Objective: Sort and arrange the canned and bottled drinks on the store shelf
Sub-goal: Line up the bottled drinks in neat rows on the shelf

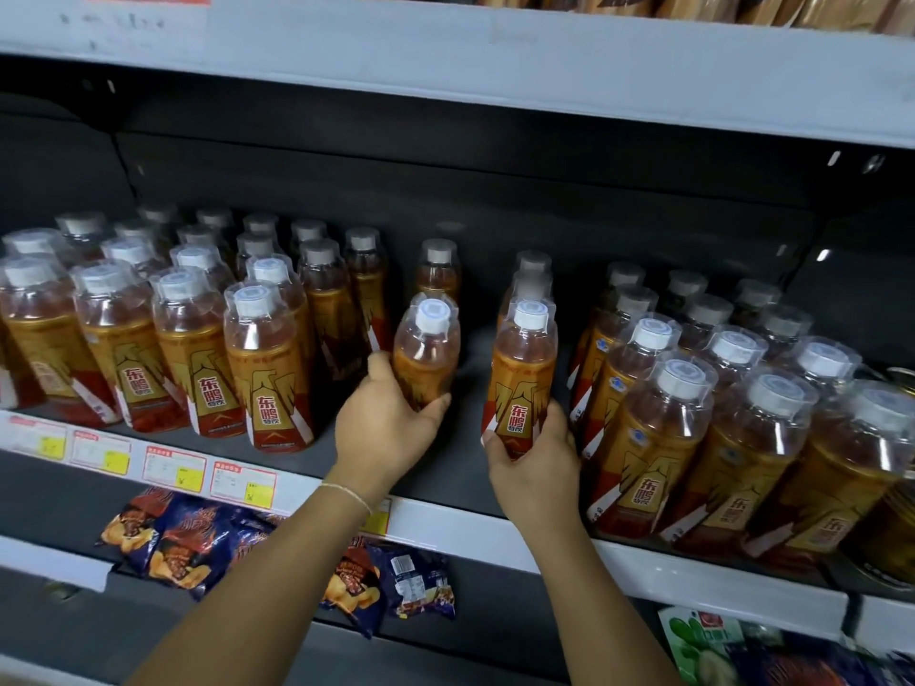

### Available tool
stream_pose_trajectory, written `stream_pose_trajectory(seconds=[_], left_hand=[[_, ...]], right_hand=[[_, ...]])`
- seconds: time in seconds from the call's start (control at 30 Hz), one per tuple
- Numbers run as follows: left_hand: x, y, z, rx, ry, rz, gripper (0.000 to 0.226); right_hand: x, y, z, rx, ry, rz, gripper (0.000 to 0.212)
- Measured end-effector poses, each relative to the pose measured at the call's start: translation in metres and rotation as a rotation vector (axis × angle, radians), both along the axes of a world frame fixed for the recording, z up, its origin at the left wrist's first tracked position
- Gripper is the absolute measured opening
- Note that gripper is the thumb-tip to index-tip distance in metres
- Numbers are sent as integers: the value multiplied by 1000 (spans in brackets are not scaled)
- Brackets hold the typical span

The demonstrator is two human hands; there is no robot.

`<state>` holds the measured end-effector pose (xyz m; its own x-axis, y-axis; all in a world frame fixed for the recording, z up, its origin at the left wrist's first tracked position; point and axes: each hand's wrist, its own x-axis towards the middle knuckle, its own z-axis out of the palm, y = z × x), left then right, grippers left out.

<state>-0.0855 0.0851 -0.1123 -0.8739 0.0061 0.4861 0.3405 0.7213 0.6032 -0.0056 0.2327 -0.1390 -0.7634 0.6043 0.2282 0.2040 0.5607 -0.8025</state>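
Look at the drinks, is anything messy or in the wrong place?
Yes. The middle of the shelf is gappy: two thin rows stand between the full blocks, bare space around them. The left bottle, gripped by the left hand, hides its logo; the right bottle, in the right hand, shows it.

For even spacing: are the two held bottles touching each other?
Apart. The head view shows a dark strip of shelf between the left bottle, held by the left hand, and the right bottle, held by the right hand.

Both forearms (277, 552) bare — single thin white thread bracelet (347, 493) looped round left wrist.
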Motion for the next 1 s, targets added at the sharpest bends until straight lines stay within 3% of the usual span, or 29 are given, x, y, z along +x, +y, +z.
stream_pose_trajectory(seconds=[0.33,0.47,0.63,0.77,1.0], left_hand=[[40,9,-8,26,-79,-140,73],[47,12,-9,-31,-63,-227,82],[57,14,-8,-69,33,-339,73],[54,18,-3,-12,-21,-458,69],[55,32,6,179,-152,-460,71]], right_hand=[[13,0,9,7,-56,82,76],[28,-1,10,24,-97,139,78],[50,2,7,-53,-131,302,87],[61,9,4,-158,-120,422,90],[56,12,6,-153,-33,322,77]])
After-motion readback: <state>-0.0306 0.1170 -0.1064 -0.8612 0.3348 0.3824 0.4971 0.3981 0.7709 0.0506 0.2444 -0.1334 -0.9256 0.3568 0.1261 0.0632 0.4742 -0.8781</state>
